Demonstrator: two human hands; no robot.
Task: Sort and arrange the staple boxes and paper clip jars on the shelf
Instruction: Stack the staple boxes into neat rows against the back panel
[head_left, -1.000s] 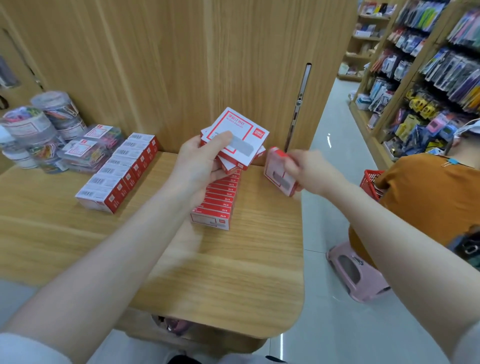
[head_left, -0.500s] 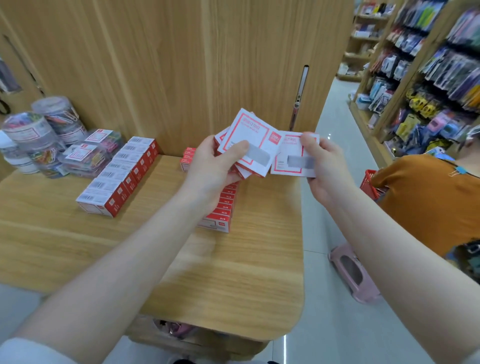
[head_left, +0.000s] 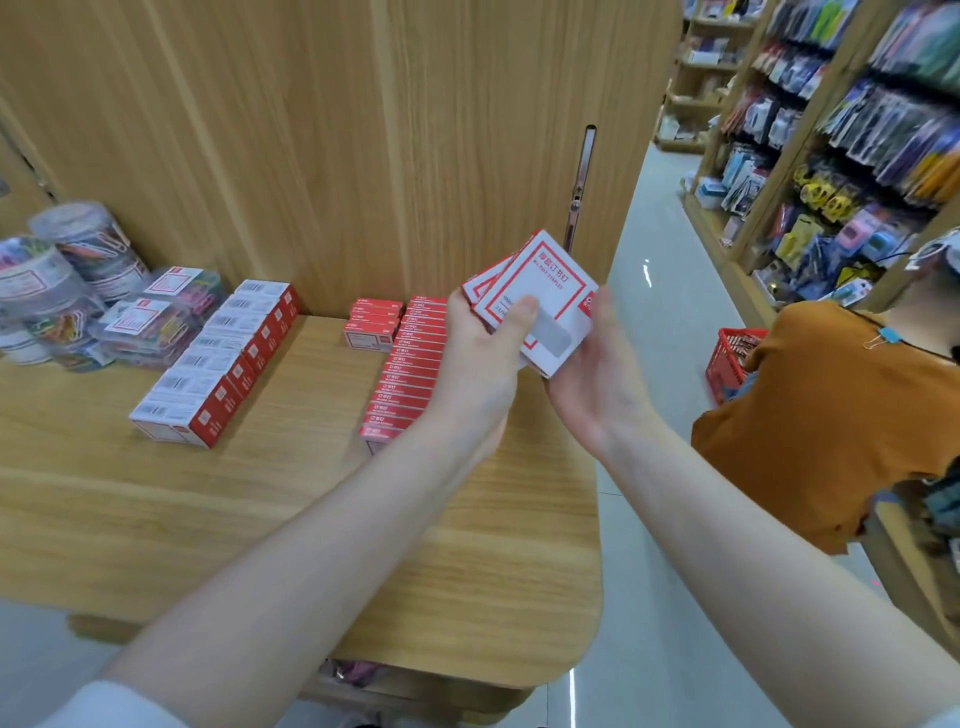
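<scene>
Up front, both hands hold a small fanned stack of white staple boxes (head_left: 540, 301) w/ red borders, raised above the far right part of the wooden bench (head_left: 260, 519). Left hand (head_left: 483, 364) grips the stack from the left, thumb pressed across the top box's face, fingers curled under. Right hand (head_left: 597, 374) cups the stack from below and the right, palm up, fingers wrapped round the box edges.

On the bench under and just left of the hands, a long row of red staple boxes (head_left: 410, 374) runs front to back, packed edge to edge. A short stack of the same red boxes (head_left: 371, 325) sits just left of its far end, against the wooden back panel (head_left: 311, 130). Further left, well apart, another row of staple boxes (head_left: 218, 364) lies angled, white barcode tops up, red sides showing.

Far left: round paper clip jars (head_left: 78, 260) w/ coloured clips, stacked near the panel, plus flat clear clip boxes (head_left: 150, 322) beside them, touching the angled row's far end.

At right, a person in an orange shirt (head_left: 810, 415) by a red basket (head_left: 732, 364), stocked shelving (head_left: 857, 156) behind.
</scene>
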